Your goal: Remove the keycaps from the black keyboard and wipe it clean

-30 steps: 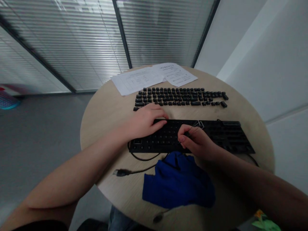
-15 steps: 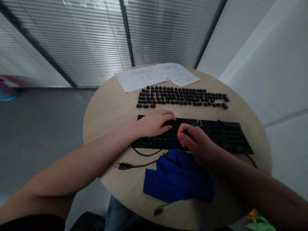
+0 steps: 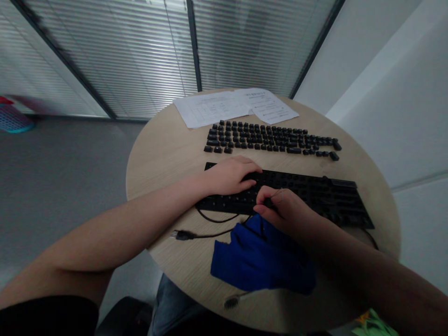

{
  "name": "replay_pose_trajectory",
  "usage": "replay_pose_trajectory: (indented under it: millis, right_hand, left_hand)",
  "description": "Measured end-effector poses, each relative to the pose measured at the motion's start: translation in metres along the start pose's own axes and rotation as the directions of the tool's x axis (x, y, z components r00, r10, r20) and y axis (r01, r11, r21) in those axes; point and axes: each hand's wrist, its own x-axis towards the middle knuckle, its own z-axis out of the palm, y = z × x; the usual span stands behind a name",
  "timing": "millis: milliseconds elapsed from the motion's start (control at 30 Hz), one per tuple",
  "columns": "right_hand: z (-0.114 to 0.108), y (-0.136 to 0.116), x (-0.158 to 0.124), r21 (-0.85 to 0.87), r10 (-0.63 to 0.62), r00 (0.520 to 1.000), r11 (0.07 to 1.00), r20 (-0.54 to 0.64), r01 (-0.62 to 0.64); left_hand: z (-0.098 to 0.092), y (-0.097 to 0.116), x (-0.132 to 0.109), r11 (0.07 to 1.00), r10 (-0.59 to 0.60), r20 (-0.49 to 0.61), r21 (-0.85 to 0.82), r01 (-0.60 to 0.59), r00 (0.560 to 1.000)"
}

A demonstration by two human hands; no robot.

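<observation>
On the round table (image 3: 157, 172), the black keyboard (image 3: 329, 196) lies between rows of loose keycaps (image 3: 271, 142) and a blue cloth (image 3: 261, 266). The left hand (image 3: 231, 175) rests on the keyboard, fingers loosely spread, and would do best bearing down evenly to steady it; the right hand (image 3: 283, 208) curls closed, apparently pinching a thin wire tool (image 3: 279, 192), best guided gently and straight.

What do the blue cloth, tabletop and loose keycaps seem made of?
Blue cloth: matte fabric, soft folds; weave unclear.
Tabletop: pale wood or laminate, low sheen, fine grain.
Loose keycaps: probably black plastic, from their moulded look; finish too small to judge.
</observation>
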Motion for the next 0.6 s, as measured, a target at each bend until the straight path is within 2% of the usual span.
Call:
replay_pose_trajectory:
  millis: [167, 600]
  right_hand:
    - [-0.0005, 0.0026, 0.0025, -0.012, -0.058, 0.998, 0.998, 0.022, 0.058]
    - [-0.0073, 0.0092, 0.0070, 0.053, -0.090, 0.995, 0.995, 0.053, 0.087]
  left_hand:
    - [0.0012, -0.0007, -0.0004, 1.000, -0.001, -0.008, 0.001, 0.001, 1.000]
    - [0.0004, 0.0000, 0.0005, 1.000, 0.000, -0.002, 0.001, 0.000, 1.000]
